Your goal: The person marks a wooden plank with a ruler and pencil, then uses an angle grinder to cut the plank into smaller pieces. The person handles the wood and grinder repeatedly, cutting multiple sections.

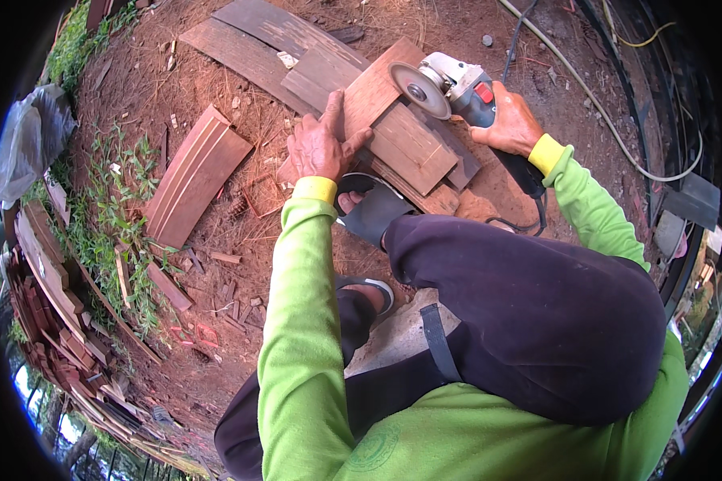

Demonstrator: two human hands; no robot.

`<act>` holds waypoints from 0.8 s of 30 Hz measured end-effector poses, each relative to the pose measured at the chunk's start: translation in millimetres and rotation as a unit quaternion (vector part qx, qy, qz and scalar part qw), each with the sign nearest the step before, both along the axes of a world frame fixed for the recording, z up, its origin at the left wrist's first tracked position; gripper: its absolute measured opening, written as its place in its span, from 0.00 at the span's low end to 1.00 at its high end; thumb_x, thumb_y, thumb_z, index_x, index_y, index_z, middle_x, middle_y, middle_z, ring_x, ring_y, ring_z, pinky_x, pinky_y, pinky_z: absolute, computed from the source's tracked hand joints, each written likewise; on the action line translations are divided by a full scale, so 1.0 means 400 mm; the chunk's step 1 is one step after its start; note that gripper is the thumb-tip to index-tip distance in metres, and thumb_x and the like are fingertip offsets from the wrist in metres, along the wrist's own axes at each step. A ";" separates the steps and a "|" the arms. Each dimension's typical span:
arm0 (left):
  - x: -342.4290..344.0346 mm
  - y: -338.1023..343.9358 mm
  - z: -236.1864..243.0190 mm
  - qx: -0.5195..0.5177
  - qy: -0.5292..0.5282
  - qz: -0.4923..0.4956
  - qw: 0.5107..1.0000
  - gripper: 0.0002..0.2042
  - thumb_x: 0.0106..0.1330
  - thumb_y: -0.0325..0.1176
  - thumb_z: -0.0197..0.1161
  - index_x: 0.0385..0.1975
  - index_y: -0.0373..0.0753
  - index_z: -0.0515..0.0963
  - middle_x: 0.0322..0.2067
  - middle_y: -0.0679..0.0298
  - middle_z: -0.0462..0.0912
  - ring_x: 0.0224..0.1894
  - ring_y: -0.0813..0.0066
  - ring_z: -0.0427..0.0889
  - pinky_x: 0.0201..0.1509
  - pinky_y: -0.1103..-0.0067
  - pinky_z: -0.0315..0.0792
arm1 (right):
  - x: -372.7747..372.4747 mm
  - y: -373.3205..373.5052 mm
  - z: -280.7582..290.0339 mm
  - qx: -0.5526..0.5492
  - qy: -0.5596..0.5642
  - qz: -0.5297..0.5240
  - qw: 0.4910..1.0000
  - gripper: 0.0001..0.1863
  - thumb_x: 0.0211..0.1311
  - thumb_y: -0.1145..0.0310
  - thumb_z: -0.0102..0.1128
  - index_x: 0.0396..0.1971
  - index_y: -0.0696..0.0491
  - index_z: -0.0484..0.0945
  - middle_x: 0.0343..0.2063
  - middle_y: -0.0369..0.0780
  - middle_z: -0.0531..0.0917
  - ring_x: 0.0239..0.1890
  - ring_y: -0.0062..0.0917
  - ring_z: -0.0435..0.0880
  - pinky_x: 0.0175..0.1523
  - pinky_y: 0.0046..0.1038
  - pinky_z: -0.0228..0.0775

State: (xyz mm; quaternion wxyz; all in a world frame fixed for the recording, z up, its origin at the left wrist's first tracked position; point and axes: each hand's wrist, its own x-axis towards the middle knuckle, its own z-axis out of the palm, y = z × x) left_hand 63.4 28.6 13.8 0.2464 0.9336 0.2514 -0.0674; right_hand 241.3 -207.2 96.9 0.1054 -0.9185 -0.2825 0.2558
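Observation:
A reddish-brown wooden board (376, 82) lies slanted across a stack of planks. My left hand (321, 146) grips its near end, with the index finger along the board and the thumb across it. In my right hand (509, 122) is an angle grinder (462, 84), held by its body. Its round disc (419, 90) stands at the right edge of the board; whether it touches cannot be made out. Below the board, my sandalled foot (375, 210) rests against the stacked planks (413, 148).
Weathered planks (245, 64) extend beyond the stack. A grooved board (196, 176) lies on the dirt at left, near grass and scraps. A wood pile (56, 321) stands far left. The grinder's cord (529, 228) and a pale hose (594, 104) run along the right.

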 end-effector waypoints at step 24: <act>0.003 0.002 0.001 -0.006 0.005 0.001 1.000 0.40 0.51 0.63 0.66 0.65 0.56 0.64 0.35 0.47 0.78 0.41 0.47 0.77 0.45 0.57 0.68 | 0.006 0.017 0.002 -0.028 0.001 0.006 1.000 0.35 0.38 0.59 0.68 0.42 0.71 0.68 0.32 0.60 0.80 0.37 0.50 0.83 0.45 0.40 0.74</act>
